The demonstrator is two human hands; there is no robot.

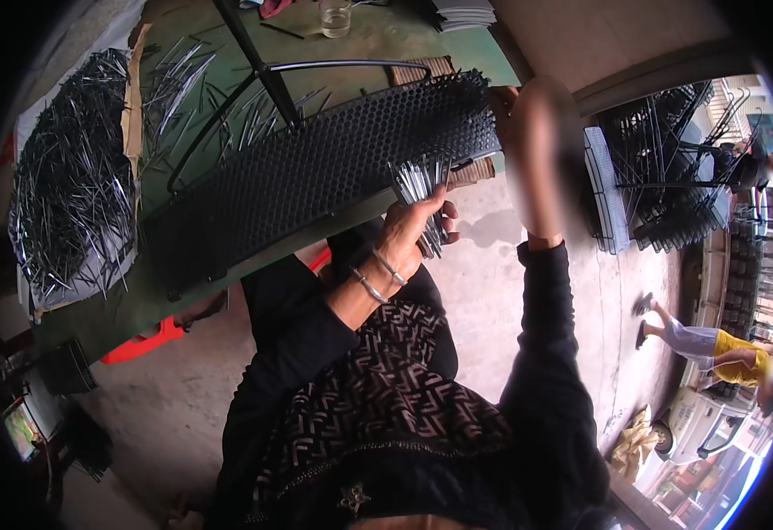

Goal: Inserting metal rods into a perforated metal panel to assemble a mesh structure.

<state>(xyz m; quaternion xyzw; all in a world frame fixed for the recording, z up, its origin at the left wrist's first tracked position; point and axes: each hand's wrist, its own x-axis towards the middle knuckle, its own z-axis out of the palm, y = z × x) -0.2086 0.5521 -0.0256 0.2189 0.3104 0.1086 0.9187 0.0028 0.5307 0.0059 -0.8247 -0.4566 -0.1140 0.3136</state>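
Observation:
A bundle of thin silvery strips [419, 181] is gripped in my left hand [407, 231], with the thumb across it. That hand is just in front of the near edge of a long black perforated panel [280, 187], which lies slanting over the table. Dark pieces stand up densely at the panel's right end. There, my right hand [527, 115] is at the panel's edge; blur smears it, and its fingers are too indistinct to show whether they hold anything.
A box [132, 106] heaped with dark strips [73, 181] stands at left on the green table [218, 55]. Loose strips lie beside a black tubular frame [267, 75]. A glass [335, 19] stands farther back. Stacked panels [660, 177] and a person in yellow [739, 355] are at right.

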